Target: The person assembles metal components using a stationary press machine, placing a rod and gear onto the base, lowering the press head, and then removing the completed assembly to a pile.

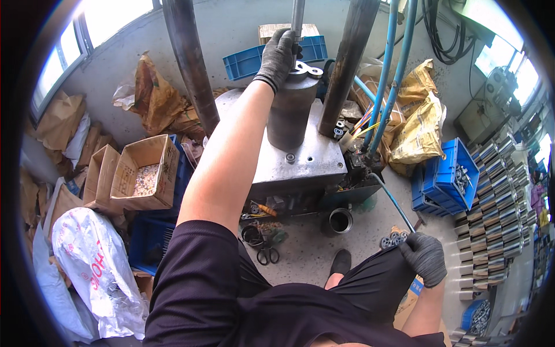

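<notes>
My left hand (276, 61), in a dark grey glove, reaches far forward with its fingers curled against an upright metal rod (298, 22). Below the fingers, a silver metal part with ring-shaped ends (314, 71) lies on top of a thick dark steel cylinder (288, 118). The cylinder stands on the metal bed (269, 168) of a press. The lower end of the rod is partly hidden by my glove. At the right, my gloved right hand (425, 258) is closed around the end of a thin blue lever (395, 201) that slants down from the machine.
Two dark steel columns (193, 63) (352, 63) flank the cylinder. Blue hoses (386, 98) hang beside the right one. Cardboard boxes (144, 173) stand left; a blue crate (451, 179) and stacked metal tubes (494, 208) stand right. Scissors (267, 255) and a hollow cylinder (340, 221) are on the floor.
</notes>
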Demonstrator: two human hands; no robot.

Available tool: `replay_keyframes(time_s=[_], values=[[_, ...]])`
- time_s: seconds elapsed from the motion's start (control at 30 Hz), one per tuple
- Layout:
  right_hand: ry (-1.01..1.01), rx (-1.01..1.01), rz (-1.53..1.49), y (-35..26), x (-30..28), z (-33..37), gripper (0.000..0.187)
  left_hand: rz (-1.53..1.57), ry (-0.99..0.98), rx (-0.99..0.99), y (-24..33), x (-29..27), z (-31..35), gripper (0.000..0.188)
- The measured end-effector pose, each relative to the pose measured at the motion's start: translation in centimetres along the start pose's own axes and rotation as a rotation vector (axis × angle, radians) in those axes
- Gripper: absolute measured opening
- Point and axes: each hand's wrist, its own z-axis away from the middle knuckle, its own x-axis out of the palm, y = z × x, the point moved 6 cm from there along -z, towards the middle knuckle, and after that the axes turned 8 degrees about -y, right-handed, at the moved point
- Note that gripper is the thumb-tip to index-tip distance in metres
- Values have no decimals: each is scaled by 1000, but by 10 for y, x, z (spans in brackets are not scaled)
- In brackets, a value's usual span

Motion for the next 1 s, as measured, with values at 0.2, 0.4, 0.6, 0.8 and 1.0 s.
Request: replay_keyframes(time_s=[0.2, 0.4, 0.6, 0.8, 1.0], values=[[35, 11, -4, 4, 1, 2, 25, -279, 32, 10, -1, 4, 4, 51], [74, -29, 13, 1, 0, 3, 24, -235, 17, 16, -2, 2, 4, 50], [79, -38, 33, 1, 0, 4, 25, -237, 31, 9, 0, 1, 4, 51], [79, -33, 19, 1, 0, 5, 25, -309, 18, -11, 4, 4, 8, 47], [84, -35, 17, 1, 1, 5, 23, -456, 33, 65, 6, 2, 6, 50]])
